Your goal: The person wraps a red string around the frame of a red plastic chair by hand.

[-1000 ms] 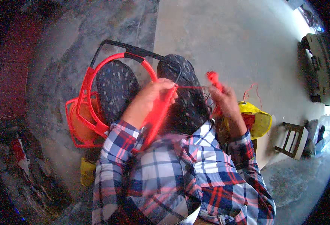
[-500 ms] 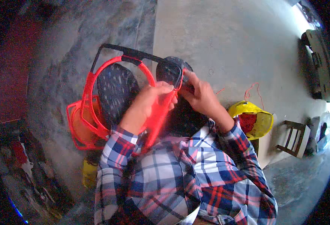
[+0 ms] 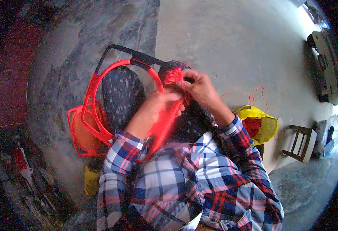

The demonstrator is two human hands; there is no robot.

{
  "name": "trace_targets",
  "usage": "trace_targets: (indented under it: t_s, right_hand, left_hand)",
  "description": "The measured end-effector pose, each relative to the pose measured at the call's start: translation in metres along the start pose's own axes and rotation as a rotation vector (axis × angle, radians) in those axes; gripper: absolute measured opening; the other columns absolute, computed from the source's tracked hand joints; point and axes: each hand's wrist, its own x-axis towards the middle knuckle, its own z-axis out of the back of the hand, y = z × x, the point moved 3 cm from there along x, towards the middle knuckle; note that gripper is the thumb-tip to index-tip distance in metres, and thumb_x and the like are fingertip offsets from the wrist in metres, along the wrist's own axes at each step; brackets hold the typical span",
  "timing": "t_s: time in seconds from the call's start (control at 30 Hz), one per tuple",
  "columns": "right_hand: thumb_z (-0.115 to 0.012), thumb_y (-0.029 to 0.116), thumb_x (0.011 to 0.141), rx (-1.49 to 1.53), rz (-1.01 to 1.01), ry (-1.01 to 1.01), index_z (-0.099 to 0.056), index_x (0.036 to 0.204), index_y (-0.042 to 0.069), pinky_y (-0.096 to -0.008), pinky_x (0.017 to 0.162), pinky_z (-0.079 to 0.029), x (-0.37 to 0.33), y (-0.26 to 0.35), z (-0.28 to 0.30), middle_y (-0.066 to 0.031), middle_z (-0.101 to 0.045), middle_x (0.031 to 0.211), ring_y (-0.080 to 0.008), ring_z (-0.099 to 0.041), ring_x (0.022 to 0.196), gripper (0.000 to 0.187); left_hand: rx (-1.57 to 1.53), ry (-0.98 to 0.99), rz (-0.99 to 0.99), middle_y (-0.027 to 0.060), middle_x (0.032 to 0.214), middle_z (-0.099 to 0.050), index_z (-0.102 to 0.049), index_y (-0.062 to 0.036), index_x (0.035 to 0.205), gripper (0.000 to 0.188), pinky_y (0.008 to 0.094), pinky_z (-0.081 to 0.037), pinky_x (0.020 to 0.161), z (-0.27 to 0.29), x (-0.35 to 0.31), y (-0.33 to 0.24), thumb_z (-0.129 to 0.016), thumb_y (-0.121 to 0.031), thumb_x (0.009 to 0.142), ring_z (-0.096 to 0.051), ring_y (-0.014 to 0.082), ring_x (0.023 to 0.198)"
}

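Across my lap lies a frame [image 3: 89, 92] with a round inner ring [image 3: 109, 71], mostly covered in red cord, with bare black stretches along its far side. My left hand [image 3: 151, 109] is closed around the frame's right side, where the red covering is thick and blurred. Just beyond it, my right hand [image 3: 201, 89] pinches a small bundle of red cord [image 3: 173, 76] between thumb and fingers. The bundle hides the frame's far right corner. Where the cord meets the frame is hard to make out.
A similar red frame with an orange-brown disc [image 3: 85, 133] is at my left. To my right, a yellow bag [image 3: 268, 129] holds red cord, and a loose strand [image 3: 262, 92] trails onto the concrete floor. A slatted wooden stool [image 3: 300, 143] stands farther right.
My right hand has drawn back slightly from the frame's far right corner, and a bundle of red cord now shows in its fingers. The left hand keeps its hold with a small shift.
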Motion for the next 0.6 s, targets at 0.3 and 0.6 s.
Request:
trace_targets:
  t_s: [0.3,0.6]
  right_hand:
    - [-0.064,0.009,0.081,-0.815,0.058,0.199,-0.065,0.106,0.004,-0.0311,0.08,-0.047,-0.067,-0.012,0.08,-0.0067,-0.065,0.098,-0.0175,-0.06,0.089,0.026]
    - [-0.053,0.022,0.091,1.084,0.22,-0.612,-0.051,0.077,0.011,-0.0222,0.058,-0.038,-0.19,-0.125,0.219,0.0012,-0.043,0.064,-0.0098,-0.042,0.058,0.017]
  left_hand:
    - [-0.097,-0.079,-0.029,0.0114,0.067,-0.062,-0.057,-0.0063,0.078,0.016,0.0322,-0.052,0.054,0.028,-0.006,0.002,-0.066,-0.02,0.077,-0.06,0.0213,0.053]
    - [-0.162,-0.084,-0.05,0.0101,0.069,-0.063,-0.057,-0.008,0.08,0.016,0.0326,-0.052,0.055,0.045,-0.004,0.009,-0.067,-0.019,0.076,-0.06,0.0214,0.055]
